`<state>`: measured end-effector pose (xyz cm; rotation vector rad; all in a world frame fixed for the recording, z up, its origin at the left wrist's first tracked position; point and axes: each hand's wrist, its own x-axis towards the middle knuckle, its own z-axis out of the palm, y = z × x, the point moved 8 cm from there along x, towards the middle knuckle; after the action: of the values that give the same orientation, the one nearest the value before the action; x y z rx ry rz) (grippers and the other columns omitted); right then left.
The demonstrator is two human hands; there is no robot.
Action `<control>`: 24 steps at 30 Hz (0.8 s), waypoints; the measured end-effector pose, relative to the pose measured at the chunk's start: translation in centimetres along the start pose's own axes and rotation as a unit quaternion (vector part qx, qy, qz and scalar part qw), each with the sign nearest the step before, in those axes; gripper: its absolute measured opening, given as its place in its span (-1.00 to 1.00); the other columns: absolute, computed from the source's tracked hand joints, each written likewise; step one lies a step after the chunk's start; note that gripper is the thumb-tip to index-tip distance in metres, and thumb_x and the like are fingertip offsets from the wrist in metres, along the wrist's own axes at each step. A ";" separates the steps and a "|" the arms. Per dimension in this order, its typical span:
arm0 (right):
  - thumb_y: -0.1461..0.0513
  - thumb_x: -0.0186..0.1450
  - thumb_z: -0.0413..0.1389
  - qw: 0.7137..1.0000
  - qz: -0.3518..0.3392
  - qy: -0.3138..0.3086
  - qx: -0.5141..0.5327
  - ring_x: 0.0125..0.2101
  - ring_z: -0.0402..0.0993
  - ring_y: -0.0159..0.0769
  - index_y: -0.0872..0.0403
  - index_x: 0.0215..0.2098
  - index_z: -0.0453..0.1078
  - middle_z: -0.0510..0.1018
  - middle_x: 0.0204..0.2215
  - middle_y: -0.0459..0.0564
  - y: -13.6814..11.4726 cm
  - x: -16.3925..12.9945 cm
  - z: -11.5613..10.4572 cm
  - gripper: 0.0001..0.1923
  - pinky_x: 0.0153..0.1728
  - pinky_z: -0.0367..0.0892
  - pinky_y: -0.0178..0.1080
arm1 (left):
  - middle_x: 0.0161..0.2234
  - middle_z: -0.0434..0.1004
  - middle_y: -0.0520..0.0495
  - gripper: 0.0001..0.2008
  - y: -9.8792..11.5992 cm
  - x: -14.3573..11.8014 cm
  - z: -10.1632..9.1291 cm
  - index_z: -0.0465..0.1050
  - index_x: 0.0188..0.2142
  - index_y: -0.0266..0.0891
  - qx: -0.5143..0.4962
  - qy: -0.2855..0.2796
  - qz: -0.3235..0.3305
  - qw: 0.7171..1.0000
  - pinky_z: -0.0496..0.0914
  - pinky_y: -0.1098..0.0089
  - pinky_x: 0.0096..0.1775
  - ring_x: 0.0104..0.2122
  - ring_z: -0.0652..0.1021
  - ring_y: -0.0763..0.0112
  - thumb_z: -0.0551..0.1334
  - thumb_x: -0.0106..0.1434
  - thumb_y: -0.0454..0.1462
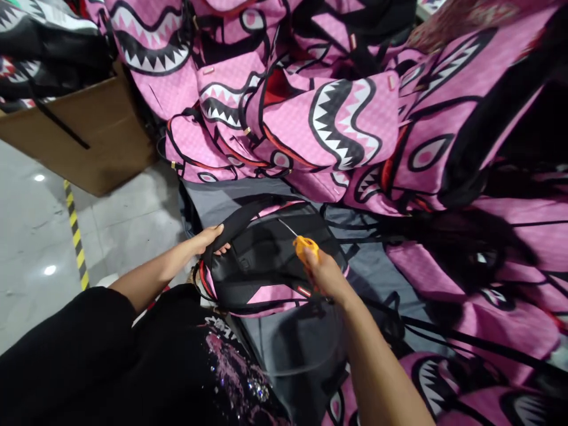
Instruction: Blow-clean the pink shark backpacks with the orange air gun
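A pink backpack (270, 260) with a black padded back lies face down on a grey cloth (222, 198) in front of me. My left hand (210, 238) grips its black shoulder strap (242, 216) at the near left corner. Held in my right hand (326, 275) is a small yellow-handled thread snipper (305, 244), its thin metal tip pointing up-left over the backpack's black panel.
A large heap of pink backpacks (337, 118) with shark-mouth prints fills the back and right. More of them lie at the right front (488, 331). A brown cardboard box (89, 136) stands at the left. Grey floor with a yellow-black stripe (75, 231) lies beyond.
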<state>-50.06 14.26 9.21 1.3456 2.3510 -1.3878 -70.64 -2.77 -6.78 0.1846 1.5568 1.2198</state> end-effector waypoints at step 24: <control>-0.20 0.33 -0.14 0.980 0.199 -0.010 -0.021 -0.76 0.18 -0.42 0.11 -0.15 0.29 0.26 -0.72 -0.23 9.8 -17.4 -3.2 -0.42 -0.72 0.11 -0.38 | 0.05 0.52 -0.28 -0.59 -1.4 -6.8 12.6 0.40 0.15 -0.24 0.386 -0.104 0.252 0.881 0.42 0.17 -0.04 -0.03 0.54 0.09 0.10 0.35 -0.21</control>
<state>-31.41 7.46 12.93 1.6628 1.9393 -1.2166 -57.30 -0.46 -1.90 1.2670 1.7807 0.8374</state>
